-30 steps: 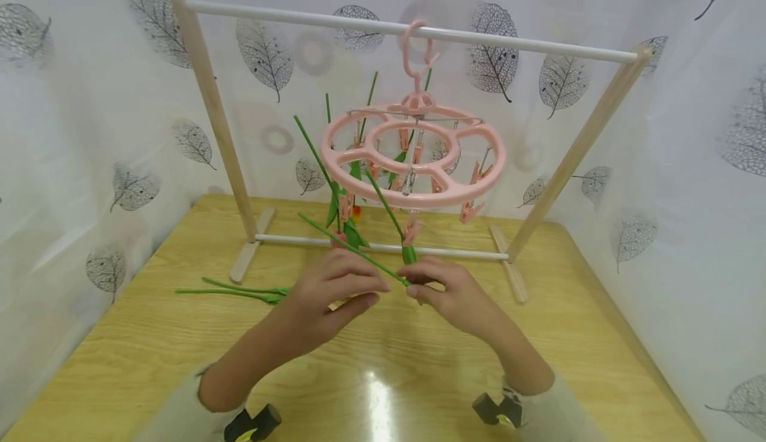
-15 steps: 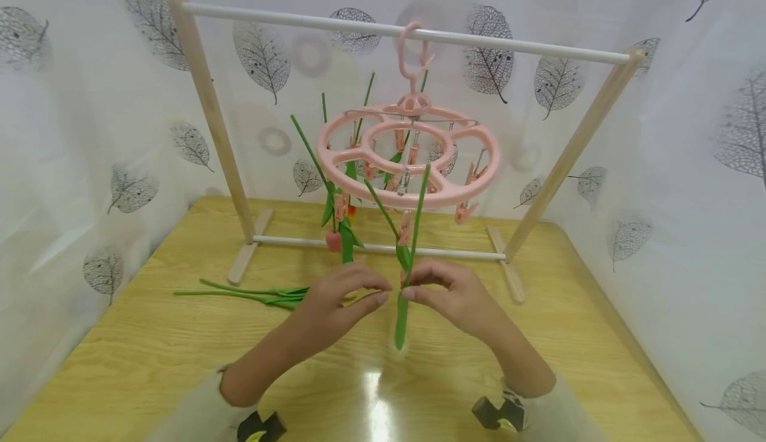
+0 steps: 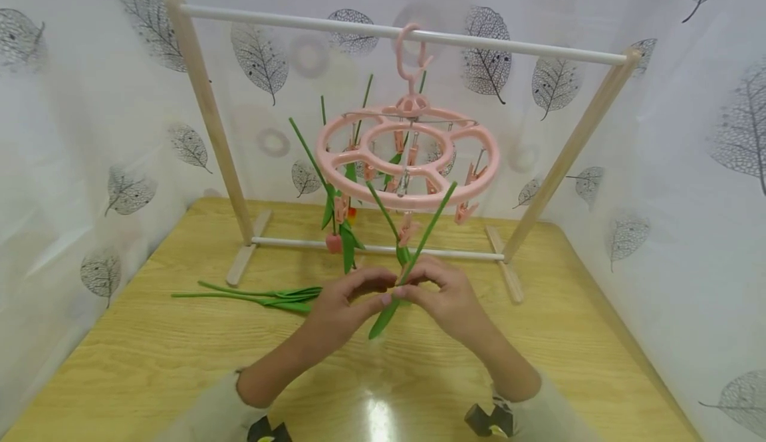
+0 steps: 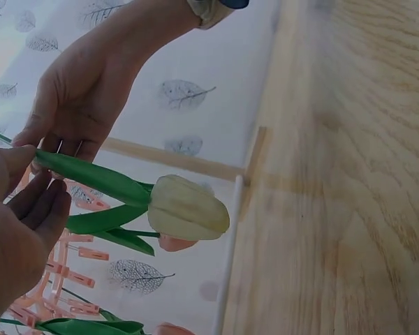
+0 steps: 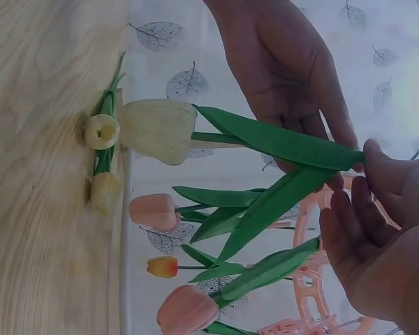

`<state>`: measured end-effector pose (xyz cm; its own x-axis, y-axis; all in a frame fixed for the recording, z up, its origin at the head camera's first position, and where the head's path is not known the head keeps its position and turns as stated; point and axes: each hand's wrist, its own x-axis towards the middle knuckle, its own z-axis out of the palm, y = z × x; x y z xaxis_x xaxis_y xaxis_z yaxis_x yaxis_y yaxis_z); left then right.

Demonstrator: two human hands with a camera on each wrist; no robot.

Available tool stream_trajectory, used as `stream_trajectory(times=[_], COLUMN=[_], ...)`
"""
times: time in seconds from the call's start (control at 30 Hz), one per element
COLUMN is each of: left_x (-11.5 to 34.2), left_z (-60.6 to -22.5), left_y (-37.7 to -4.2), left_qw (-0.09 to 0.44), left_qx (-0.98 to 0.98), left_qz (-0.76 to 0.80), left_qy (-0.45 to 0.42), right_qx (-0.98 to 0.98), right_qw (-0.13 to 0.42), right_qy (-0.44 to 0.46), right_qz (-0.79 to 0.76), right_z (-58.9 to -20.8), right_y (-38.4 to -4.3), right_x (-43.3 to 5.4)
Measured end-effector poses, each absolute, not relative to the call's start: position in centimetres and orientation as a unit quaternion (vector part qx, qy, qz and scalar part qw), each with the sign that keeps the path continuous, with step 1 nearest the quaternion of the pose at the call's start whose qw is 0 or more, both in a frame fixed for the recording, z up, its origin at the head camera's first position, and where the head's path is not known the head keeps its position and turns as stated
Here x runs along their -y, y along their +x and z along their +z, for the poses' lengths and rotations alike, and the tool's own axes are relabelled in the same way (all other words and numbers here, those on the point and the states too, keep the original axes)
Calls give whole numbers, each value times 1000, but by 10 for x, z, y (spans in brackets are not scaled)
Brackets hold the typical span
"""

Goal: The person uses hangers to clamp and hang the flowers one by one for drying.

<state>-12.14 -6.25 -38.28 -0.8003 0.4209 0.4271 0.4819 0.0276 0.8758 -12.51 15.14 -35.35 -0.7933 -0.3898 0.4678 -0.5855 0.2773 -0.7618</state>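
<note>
White tulip more aslant between both hands

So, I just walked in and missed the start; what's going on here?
A person's left hand and right hand hold a white tulip, head down, in front of a pink hanger. Other tulips hang from its clips, though some clips hold none. Two pale tulips lie on the table.

Head view: bare left hand conceals the blooms of flat-lying, green-stemmed tulips. Right wrist view: right hand cropped.
</note>
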Motion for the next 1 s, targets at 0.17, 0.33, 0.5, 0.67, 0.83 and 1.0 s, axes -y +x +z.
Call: stream_trajectory(times=[0.17,0.33,0.5,0.67,0.83,1.0], left_x=[61,62,61,60,60,60], left_z=[-384,-386,-387,-389,-391,-391], left_y=[-121,-122,-121,-122,-123,-123], left_qw=[-5,-22,-31,-34,-39,-51], left_qx=[710,709,711,711,713,714], left_qz=[-635,-642,-642,-636,-633,-630], left_qy=[-305,-292,-285,-298,-301,-300], right_qx=[792,796,797,789,785,788], right_qw=[101,102,113,118,125,127], right_qy=[311,296,269,262,266,260], right_qz=[515,518,528,543,544,544], right_z=[-358,-359,-357,-356,-357,-358], right_y=[-126,-127,-126,-126,-127,-127], right_x=[-149,-148,-149,-150,-150,-150])
